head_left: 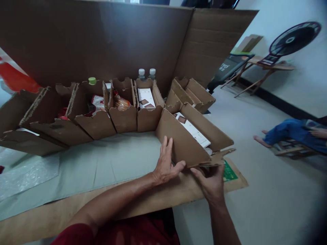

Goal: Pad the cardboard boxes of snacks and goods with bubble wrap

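Note:
A cardboard bin [184, 141] with an open top stands at the right end of the table, holding a white carton [195, 132] with brown squares printed on it. My left hand [166, 165] rests against the bin's near side, fingers stretched out. At the bin's front end, my right hand [212, 183] grips the lower edge below a torn flap [221, 157]; its fingertips are partly hidden under the cardboard. A round whitish item [208, 151] shows just behind that flap.
Several more cardboard bins [124, 120] curve leftward, with packets and another white carton inside. Two capped bottles [152, 73] stand behind them, before a tall cardboard panel [143, 41]. Bubble wrap [30, 173] lies left. A fan [293, 39] and a seated person [291, 132] are at right.

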The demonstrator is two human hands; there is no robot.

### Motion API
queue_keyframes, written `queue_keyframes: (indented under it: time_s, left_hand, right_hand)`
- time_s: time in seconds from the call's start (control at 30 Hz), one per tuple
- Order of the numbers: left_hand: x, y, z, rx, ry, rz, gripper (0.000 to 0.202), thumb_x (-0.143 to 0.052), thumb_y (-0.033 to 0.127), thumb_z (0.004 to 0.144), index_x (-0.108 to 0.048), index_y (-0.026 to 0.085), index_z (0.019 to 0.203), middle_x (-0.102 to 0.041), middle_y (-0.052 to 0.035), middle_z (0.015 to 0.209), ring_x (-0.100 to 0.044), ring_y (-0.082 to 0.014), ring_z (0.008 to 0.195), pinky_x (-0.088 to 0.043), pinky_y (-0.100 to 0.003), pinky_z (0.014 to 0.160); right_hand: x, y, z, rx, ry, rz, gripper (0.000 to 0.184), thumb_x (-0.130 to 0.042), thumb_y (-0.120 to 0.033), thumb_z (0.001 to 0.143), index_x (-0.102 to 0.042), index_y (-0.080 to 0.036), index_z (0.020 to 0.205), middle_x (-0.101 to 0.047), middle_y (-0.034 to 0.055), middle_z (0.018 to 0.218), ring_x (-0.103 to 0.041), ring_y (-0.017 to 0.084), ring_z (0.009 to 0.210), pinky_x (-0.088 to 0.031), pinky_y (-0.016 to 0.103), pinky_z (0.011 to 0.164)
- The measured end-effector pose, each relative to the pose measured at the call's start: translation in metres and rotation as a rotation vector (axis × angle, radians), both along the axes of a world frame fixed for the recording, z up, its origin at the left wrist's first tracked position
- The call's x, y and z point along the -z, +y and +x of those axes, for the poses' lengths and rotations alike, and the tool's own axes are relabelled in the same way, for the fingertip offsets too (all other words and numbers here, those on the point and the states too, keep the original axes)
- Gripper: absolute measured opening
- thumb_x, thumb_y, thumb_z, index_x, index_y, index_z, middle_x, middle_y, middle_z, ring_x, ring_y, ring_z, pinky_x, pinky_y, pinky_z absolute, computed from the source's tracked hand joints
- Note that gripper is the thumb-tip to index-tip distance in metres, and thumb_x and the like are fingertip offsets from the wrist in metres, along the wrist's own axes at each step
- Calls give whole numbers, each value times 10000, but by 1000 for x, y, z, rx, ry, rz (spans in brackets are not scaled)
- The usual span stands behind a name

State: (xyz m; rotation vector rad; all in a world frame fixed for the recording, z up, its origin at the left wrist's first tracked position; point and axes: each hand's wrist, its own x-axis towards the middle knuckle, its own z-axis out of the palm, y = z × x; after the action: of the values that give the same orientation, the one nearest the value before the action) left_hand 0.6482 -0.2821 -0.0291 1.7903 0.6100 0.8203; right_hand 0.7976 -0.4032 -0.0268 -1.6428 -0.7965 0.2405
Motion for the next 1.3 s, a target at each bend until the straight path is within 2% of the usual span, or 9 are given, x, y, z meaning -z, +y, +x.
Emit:
queue_keyframes:
  time_s: [0.13,0.37,0.5,0.73,0.87,0.97,1.07,1.17,1.3]
  left_hand:
    - [4,2,6,7,14,13,920,-547,559,938,-108,153,1637,26,-219,1733,4,-356,1616,-70,-609,1289]
    - [4,-26,8,53,19,90,891,-475,580,987,3,240,1658,76,-136,1747,49,-343,1615,-74,-598,1297]
    - [9,-32,14,75,6,125,882,-463,568,999,50,276,1654,106,-120,1746,55,-347,1614,-96,-606,1293]
    - [13,-2,13,4,4,148,854,-474,528,999,-6,245,1655,15,-149,1749,8,-332,1619,-103,-593,1296]
    - [13,30,19,-25,28,172,866,-541,454,958,-84,196,1647,-51,-164,1745,-52,-322,1619,-140,-566,1299]
    - [11,66,29,-135,90,99,821,-543,318,914,-177,132,1625,-229,-195,1705,-218,-345,1583,-218,-572,1281]
    - [9,91,28,-197,198,23,760,-521,212,884,-275,130,1598,-445,-199,1592,-443,-354,1456,-355,-583,1212]
    - [11,91,8,-137,295,72,708,-547,186,858,-394,127,1547,-570,-195,1468,-553,-339,1341,-426,-559,1160]
    - [15,68,-29,-49,353,116,585,-599,190,824,-575,120,1404,-576,-196,1467,-527,-350,1377,-407,-554,1175]
  right_hand:
    - [6,12,-8,41,39,-2,1006,-892,-454,646,-416,-262,1511,-547,155,1469,-641,286,1189,-567,479,983]
    - [17,1,7,90,-23,-43,821,-895,-478,636,-556,-215,1336,-648,129,1278,-654,266,1085,-532,507,1012]
    - [15,6,12,60,-58,-33,864,-912,-472,608,-543,-208,1343,-650,132,1268,-650,293,1128,-488,547,1065]
    - [7,32,-3,82,-120,-33,701,-834,-471,724,-534,-217,1304,-646,126,1223,-680,252,1026,-601,416,857]
    - [0,62,9,96,-292,-174,702,-778,-546,758,-534,-183,1307,-675,145,1171,-690,268,934,-594,416,777]
    - [-9,108,27,92,-465,-308,647,-720,-563,783,-564,-168,1270,-717,151,1087,-690,307,916,-562,447,801]
    - [-17,148,39,106,-599,-329,497,-631,-482,857,-599,-160,1234,-734,160,1077,-687,321,953,-534,459,851]
    - [-19,159,36,37,-659,-287,384,-562,-421,913,-639,-167,1190,-742,144,1064,-691,297,946,-530,461,880]
    - [-9,155,27,-253,-646,-263,429,-541,-369,906,-645,-168,1270,-705,164,1259,-673,302,1128,-545,468,957]
